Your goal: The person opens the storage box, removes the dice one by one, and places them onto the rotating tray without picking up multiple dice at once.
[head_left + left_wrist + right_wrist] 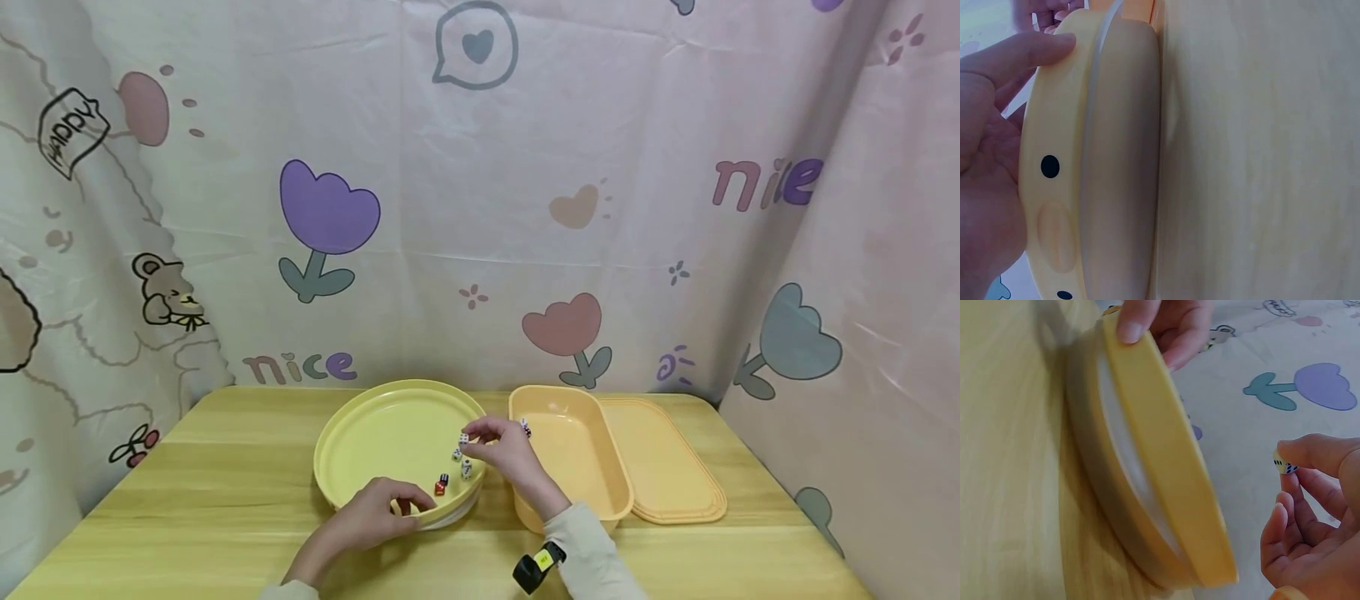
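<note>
Head view: one die pinched above the right side of the round tray

Far left, on the wooden table (187, 483): the left hand (372, 515) grips the near rim of the round yellow tray (382, 446). Left wrist view agrees: thumb flat on the outer wall, other fingers beyond the rim, largely hidden.

On the tray, toward its right: a red die (439, 489) beside a black die (444, 479), then white dice (457, 455) nearer the right edge. Their exact count is uncertain at this size.

Next rightward, the right hand (508, 456): thumb and fingertip nearly closed, a white die (463, 438) between them; remaining fingers loosely bent. Right wrist view shows this die held in the air, clear of the tray wall.

Further right: the open orange box (573, 454), with at least one spotted die (526, 428) by its left wall, partly behind the hand. The flat orange lid (667, 458) lies beyond the box.

Judgement: step in hand is single-die handling, tray braced. Travel direction, toward tray or box, not determinable. Next move likely calls for a secure pinch, clearance over the rim and a controlled release.
</note>
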Available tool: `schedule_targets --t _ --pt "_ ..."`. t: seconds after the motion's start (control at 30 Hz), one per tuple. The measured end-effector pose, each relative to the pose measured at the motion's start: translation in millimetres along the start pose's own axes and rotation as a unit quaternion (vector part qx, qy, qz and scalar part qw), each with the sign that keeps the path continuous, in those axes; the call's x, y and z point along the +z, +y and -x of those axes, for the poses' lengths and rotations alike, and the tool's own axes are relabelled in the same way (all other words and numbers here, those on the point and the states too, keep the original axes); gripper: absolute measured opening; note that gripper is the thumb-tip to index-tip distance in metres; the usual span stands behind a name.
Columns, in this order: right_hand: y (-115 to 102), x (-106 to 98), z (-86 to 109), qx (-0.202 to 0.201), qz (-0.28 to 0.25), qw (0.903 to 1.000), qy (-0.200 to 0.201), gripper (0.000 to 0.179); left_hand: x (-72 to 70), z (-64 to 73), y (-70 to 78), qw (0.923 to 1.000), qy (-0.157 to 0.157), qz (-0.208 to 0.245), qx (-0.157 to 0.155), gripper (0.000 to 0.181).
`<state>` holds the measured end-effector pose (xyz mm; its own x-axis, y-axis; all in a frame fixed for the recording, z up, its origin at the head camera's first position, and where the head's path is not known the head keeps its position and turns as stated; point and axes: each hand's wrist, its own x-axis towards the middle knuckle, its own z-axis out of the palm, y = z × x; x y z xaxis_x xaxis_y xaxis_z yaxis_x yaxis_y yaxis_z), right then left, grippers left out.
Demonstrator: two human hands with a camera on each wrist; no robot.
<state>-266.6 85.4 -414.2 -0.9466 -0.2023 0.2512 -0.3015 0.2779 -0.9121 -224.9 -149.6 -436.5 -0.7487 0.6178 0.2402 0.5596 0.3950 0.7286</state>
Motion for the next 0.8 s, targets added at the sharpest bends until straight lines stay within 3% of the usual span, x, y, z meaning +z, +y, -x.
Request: schedule_targets --t 0.23,0.43,0.8 --pt "0.8 3.6 -0.2 -0.028 0.013 0.9995 -0.005 0.031 -0.8 0.1 0.1 1.0000 0.001 0.003 0.004 0.015" --pt "0.9 3.4 -1.2 -0.027 0.052 0.9982 -0.012 0.031 -1.4 0.1 0.1 1.0000 0.003 0.002 0.007 0.015" --pt "1.1 2.7 -1.5 -0.029 0.057 0.9977 -0.024 0.028 0.4 0.2 -2.1 1.0000 0.005 -0.002 0.001 0.014"
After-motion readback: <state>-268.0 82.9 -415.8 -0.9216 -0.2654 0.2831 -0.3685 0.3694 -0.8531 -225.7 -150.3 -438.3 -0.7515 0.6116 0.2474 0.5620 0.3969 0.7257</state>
